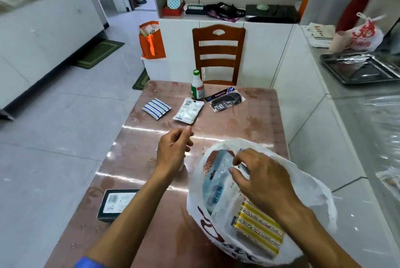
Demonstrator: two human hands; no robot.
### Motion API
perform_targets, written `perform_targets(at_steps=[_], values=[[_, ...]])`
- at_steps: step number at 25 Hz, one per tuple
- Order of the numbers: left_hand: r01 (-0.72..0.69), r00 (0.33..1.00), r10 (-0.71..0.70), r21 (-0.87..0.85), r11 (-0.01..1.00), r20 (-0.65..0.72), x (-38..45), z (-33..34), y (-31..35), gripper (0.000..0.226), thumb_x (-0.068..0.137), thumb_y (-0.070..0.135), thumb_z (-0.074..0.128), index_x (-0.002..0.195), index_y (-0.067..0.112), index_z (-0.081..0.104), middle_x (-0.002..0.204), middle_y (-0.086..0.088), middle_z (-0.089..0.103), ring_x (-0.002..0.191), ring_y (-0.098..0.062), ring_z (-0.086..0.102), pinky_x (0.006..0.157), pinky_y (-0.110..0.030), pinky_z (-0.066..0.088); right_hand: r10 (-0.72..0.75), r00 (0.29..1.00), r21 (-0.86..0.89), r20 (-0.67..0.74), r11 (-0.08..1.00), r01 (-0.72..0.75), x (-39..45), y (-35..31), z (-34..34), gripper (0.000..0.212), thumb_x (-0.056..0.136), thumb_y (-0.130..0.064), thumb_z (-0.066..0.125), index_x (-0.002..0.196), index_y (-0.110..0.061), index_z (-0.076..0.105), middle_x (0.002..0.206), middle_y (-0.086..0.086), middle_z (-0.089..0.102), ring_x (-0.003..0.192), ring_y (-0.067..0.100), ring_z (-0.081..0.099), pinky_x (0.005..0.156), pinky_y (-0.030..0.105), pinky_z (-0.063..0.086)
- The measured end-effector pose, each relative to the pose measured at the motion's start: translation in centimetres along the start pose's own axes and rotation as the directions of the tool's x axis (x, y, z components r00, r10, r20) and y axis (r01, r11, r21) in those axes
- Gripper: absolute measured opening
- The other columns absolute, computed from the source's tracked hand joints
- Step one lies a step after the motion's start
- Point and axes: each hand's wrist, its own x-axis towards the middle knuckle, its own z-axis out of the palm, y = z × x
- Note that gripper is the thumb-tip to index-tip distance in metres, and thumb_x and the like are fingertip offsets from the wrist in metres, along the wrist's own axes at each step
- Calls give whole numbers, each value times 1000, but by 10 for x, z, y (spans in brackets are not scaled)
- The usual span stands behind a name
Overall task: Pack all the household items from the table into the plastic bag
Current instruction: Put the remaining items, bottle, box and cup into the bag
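**Bag at lower right, five items outside it**

The bag [303,181] lies open at lower right of the table [259,120], overhanging its right edge. Inside: a blue packet [216,185] and a yellow pack [259,228]. The right hand [264,183] pinches something at the mouth, apparently the rim. The left hand [173,150] hovers mid-frame, fingers loosely curled, holding nothing. Bare tabletop separates it from the striped pouch [156,108], white sachet [188,110], bottle [197,85] and black packet [227,100] near the far edge. A box [116,202] sits at the left edge. Tiled floor [65,137] lies left; a chair [218,53] stands beyond.
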Motion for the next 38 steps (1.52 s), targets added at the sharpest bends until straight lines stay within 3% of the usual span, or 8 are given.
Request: perform_targets(at_steps=[5,13,19,25,29,33,35,38], values=[[46,995,-25,238,970,-92,82,-36,-38,5,92,24,62,93,24,67,91,6,68,82,-8,62,74,-27,55,-29,994,80,103,997,21,113,-32,18,12,92,-33,60,100,-26,62,109,-8,63,91,12,58,72,28,47],[145,988,-154,517,844,-26,280,-73,-175,23,85,20,63,108,17,65,110,-3,69,93,-19,63,83,-32,52,12,906,-125,423,991,46,320,-39,144,37,85,-38,65,120,-29,57,133,-3,54,111,19,55,91,38,49],[-123,988,7,749,651,156,355,-56,-246,52,81,19,59,131,14,46,135,-11,48,116,-35,51,86,-44,48,146,844,-274,515,962,1,367,9,259,63,77,-33,68,134,-24,44,138,4,47,116,28,53,91,44,49],[-293,954,185,866,405,237,384,-52,-249,20,82,-2,54,101,4,58,101,-16,60,88,-34,63,62,-39,46,133,902,-492,411,865,97,385,27,318,54,81,-14,60,130,-12,37,131,12,47,102,34,59,68,38,39],[-245,969,137,848,469,204,388,-51,-239,12,79,2,56,88,1,64,95,-19,66,86,-39,63,65,-41,46,-18,944,-496,330,847,190,395,26,324,34,87,-4,47,120,-7,46,116,14,57,91,36,65,63,39,40],[-164,987,92,839,519,135,329,-46,-222,25,84,30,59,70,9,62,79,-14,68,73,-37,64,56,-33,38,17,935,-371,354,920,124,394,23,301,28,84,-7,52,112,-8,57,113,15,65,99,37,63,76,38,47],[-81,990,139,759,646,-13,305,-56,-198,32,81,34,63,58,12,59,62,-9,64,57,-31,60,48,-26,31,66,918,-282,390,958,51,392,25,276,23,80,-15,57,103,-14,60,107,12,67,99,33,62,72,34,45],[11,976,98,492,871,-196,278,-76,-149,6,75,21,70,69,21,73,64,4,69,56,-8,62,50,-20,40,164,927,1,338,985,-175,371,24,226,11,81,-19,58,91,-16,63,93,6,67,86,24,60,64,32,42]])
